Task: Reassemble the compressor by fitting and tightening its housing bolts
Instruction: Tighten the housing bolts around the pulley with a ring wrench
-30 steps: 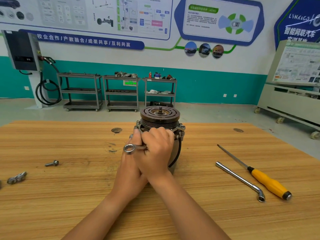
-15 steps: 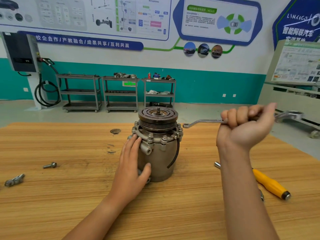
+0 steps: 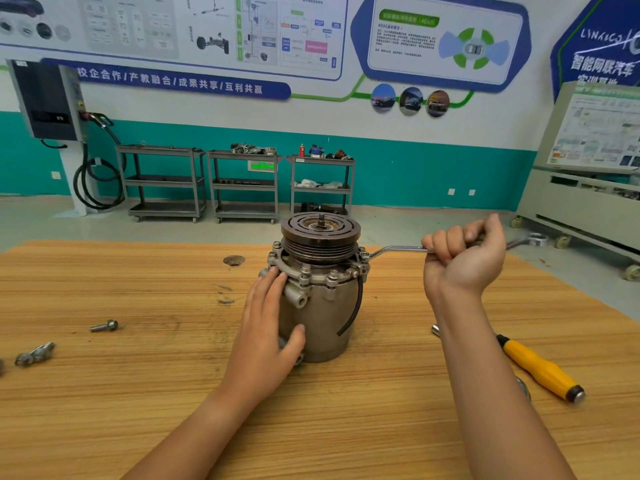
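Got the compressor (image 3: 322,306) standing upright mid-surface (image 3: 138,393), pulley end up, with the left hand (image 3: 266,327) laid flat against its near-left side, fingers (image 3: 273,282) straight, thumb low on the housing. Right hand (image 3: 464,261) clenched round the shank of a ring wrench (image 3: 398,250), ring end on a housing bolt (image 3: 363,256) at the flange's right edge. Off left, a loose bolt (image 3: 104,326) and small metal bits (image 3: 34,354); off right, a yellow-handled screwdriver (image 3: 540,367), plus a steel bar tool (image 3: 435,329) mostly blocked by the right forearm.
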`<state>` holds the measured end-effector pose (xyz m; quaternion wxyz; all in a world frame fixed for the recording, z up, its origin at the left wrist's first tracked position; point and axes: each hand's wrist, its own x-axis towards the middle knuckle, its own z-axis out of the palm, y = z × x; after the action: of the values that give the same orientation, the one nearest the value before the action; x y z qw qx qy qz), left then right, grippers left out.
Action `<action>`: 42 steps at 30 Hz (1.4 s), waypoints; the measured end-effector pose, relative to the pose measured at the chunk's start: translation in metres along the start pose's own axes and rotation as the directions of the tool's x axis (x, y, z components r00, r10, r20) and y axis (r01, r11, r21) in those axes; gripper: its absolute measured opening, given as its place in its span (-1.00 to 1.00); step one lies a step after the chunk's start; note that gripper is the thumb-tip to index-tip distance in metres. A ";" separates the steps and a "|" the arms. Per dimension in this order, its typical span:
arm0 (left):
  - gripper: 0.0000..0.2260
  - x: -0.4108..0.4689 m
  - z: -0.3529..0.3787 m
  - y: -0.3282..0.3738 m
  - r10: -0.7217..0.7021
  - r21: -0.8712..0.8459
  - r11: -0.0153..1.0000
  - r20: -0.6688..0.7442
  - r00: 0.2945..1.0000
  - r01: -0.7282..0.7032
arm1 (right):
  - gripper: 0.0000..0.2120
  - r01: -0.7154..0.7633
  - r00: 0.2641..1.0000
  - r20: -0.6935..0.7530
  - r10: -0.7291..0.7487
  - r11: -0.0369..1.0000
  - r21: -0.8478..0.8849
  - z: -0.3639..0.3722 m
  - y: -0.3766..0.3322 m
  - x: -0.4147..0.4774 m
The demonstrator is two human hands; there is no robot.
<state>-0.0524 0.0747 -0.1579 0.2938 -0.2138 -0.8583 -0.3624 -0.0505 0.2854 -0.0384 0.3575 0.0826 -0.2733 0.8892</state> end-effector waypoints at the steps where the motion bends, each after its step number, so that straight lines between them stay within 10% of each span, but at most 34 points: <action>1: -0.32 -0.001 0.000 0.000 0.001 0.001 1.000 -0.002 1.000 -0.001 | -0.50 0.006 1.000 -0.019 -0.006 1.000 -0.016 -0.006 0.000 -0.005; 8: -0.32 -0.001 0.001 0.001 -0.017 -0.011 1.000 -0.011 1.000 0.017 | -0.56 0.301 0.952 0.168 -0.256 0.882 -0.363 -0.023 0.020 -0.061; 16: -0.45 0.003 0.000 0.002 0.011 -0.095 0.995 -0.017 1.000 -0.013 | -0.58 0.779 0.627 0.654 -0.424 0.337 -0.529 0.005 0.084 -0.107; 21: -0.37 0.005 -0.004 0.008 -0.099 -0.130 0.987 -0.006 0.995 0.097 | -0.62 0.761 0.635 0.669 -0.386 0.168 -0.626 0.028 0.103 -0.113; 23: -0.48 0.003 -0.003 0.008 -0.061 -0.103 0.993 0.021 0.998 0.063 | -0.55 0.750 0.656 0.647 -0.387 0.246 -0.613 0.029 0.089 -0.114; 28: -0.30 0.001 0.001 0.002 -0.004 -0.030 1.000 -0.026 1.000 0.004 | -0.53 0.457 0.889 0.099 -0.446 0.863 -0.213 0.027 0.001 -0.092; 31: -0.31 0.000 0.001 0.001 0.001 -0.018 1.000 -0.021 1.000 -0.001 | -0.49 0.431 0.901 0.035 -0.432 0.902 0.042 0.023 -0.038 -0.070; 42: -0.31 -0.001 -0.001 0.001 0.000 -0.001 1.000 0.009 1.000 0.000 | -0.58 0.185 0.969 -0.173 -0.178 0.983 0.024 0.015 -0.010 -0.018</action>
<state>-0.0508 0.0749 -0.1577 0.2899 -0.2156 -0.8594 -0.3618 -0.0309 0.2724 -0.0275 0.4576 0.0378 -0.2154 0.8619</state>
